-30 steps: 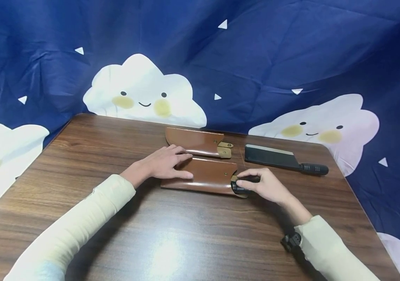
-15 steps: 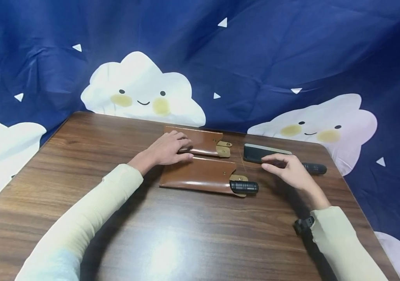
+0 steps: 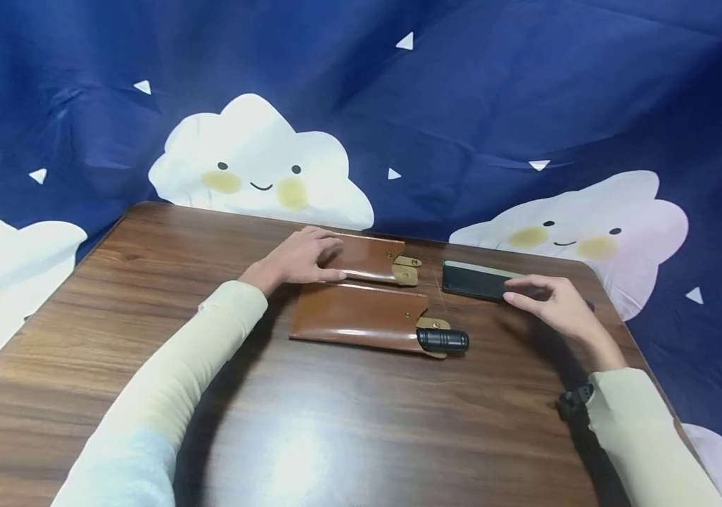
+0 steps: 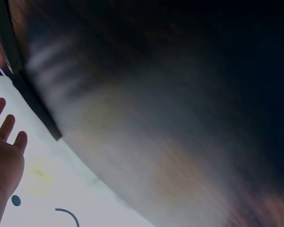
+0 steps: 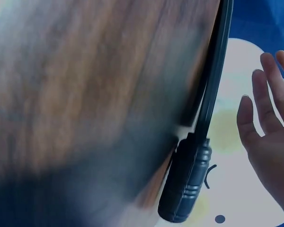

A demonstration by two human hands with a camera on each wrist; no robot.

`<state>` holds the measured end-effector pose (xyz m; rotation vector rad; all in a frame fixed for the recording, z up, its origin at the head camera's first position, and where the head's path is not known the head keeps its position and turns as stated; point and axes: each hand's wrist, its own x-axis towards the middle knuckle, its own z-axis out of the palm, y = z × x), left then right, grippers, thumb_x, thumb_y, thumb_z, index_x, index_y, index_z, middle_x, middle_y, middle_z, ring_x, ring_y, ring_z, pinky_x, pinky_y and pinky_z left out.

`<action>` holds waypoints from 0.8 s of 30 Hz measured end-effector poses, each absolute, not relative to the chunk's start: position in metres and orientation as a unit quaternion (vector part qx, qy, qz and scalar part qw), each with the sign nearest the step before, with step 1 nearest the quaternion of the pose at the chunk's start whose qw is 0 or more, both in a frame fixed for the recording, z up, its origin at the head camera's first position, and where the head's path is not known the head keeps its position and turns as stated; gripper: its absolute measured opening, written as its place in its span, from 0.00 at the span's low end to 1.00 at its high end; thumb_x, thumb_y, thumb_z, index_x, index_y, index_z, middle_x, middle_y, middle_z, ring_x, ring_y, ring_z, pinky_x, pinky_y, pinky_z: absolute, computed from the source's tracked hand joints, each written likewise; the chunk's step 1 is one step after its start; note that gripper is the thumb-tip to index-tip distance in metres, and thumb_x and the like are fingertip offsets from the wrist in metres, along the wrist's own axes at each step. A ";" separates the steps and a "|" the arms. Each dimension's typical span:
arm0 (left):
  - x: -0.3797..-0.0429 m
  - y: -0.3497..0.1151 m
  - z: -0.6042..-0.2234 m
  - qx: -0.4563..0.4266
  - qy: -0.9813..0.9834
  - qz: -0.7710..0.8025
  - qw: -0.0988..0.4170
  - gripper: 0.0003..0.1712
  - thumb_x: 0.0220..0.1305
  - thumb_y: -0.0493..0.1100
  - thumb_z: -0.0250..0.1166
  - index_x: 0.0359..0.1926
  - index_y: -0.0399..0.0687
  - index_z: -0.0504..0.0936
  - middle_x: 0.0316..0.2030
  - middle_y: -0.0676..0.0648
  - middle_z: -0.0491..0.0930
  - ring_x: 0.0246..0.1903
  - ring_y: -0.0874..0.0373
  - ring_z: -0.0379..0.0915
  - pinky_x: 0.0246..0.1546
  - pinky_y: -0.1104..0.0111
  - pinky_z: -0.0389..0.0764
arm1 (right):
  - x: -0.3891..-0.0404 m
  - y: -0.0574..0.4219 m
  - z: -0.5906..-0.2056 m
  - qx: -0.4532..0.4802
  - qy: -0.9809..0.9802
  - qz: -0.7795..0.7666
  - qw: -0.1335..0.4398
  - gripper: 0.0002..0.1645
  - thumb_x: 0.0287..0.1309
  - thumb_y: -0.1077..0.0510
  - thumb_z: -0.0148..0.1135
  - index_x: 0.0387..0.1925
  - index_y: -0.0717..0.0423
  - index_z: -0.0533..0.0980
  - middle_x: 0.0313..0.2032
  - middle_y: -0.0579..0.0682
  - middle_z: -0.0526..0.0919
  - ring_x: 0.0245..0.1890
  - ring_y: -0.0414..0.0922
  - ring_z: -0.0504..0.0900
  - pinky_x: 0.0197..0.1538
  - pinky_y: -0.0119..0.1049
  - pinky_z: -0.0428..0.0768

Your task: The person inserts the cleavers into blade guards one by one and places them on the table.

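Note:
Over the left end of the far brown leather knife sheath point(image 3: 367, 255) is my left hand point(image 3: 300, 257); its palm and spread fingers show at the edge of the left wrist view, and whether they touch the leather I cannot tell. A black cleaver point(image 3: 471, 279) lies flat to the right of that sheath. My right hand point(image 3: 557, 310) hovers by it, covering most of the handle from the head view. In the right wrist view, the ribbed black handle point(image 5: 187, 177) appears apart from the loosely extended fingers. A nearer brown sheath point(image 3: 361, 317) has a black knife handle point(image 3: 446, 340) sticking out.
Both sheaths lie parallel on the dark wooden table point(image 3: 361, 415), each with tan straps at its right end. Behind the table's back edge hangs a blue curtain point(image 3: 462, 91) printed with clouds.
My right hand let go of the knife handle in the near sheath and moved right and back to the cleaver. My left hand shifted from the near sheath to the far one.

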<state>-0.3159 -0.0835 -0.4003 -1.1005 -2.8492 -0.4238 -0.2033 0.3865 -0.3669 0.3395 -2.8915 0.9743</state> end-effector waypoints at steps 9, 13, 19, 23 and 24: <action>-0.333 -0.079 -0.404 -0.340 -0.930 -0.139 0.022 0.52 0.56 0.73 0.67 0.71 0.44 0.72 0.71 0.39 0.66 0.73 0.42 0.55 0.71 0.50 0.56 | -0.208 0.408 -0.366 0.069 -0.938 0.336 0.051 0.26 0.60 0.47 0.73 0.53 0.60 0.84 0.51 0.51 0.86 0.44 0.30 0.80 0.44 0.22 0.72; -0.335 -0.079 -0.407 -0.330 -0.933 -0.145 0.013 0.52 0.55 0.72 0.67 0.71 0.44 0.72 0.71 0.39 0.66 0.73 0.43 0.55 0.71 0.51 0.56 | -0.210 0.420 -0.369 0.042 -0.929 0.366 0.043 0.29 0.60 0.46 0.73 0.54 0.63 0.82 0.47 0.36 0.84 0.49 0.27 0.74 0.50 0.24 0.68; -0.339 -0.076 -0.407 -0.324 -0.937 -0.131 -0.009 0.56 0.51 0.76 0.67 0.72 0.47 0.71 0.73 0.41 0.64 0.74 0.45 0.52 0.72 0.53 0.54 | -0.210 0.439 -0.374 -0.001 -0.926 0.375 0.042 0.31 0.60 0.44 0.72 0.55 0.63 0.82 0.42 0.27 0.83 0.51 0.32 0.72 0.49 0.26 0.67; -0.340 -0.072 -0.407 -0.324 -0.939 -0.115 -0.027 0.59 0.50 0.78 0.66 0.74 0.48 0.68 0.75 0.40 0.60 0.75 0.44 0.50 0.73 0.53 0.51 | -0.209 0.446 -0.375 -0.012 -0.929 0.367 0.052 0.30 0.60 0.44 0.72 0.53 0.63 0.83 0.39 0.26 0.83 0.46 0.32 0.75 0.43 0.23 0.69; -0.341 -0.072 -0.408 -0.324 -0.939 -0.110 -0.028 0.59 0.50 0.78 0.66 0.75 0.48 0.67 0.75 0.40 0.60 0.75 0.44 0.49 0.73 0.53 0.51 | -0.209 0.448 -0.376 -0.013 -0.930 0.364 0.053 0.30 0.60 0.43 0.73 0.52 0.63 0.83 0.39 0.25 0.82 0.46 0.31 0.74 0.43 0.23 0.69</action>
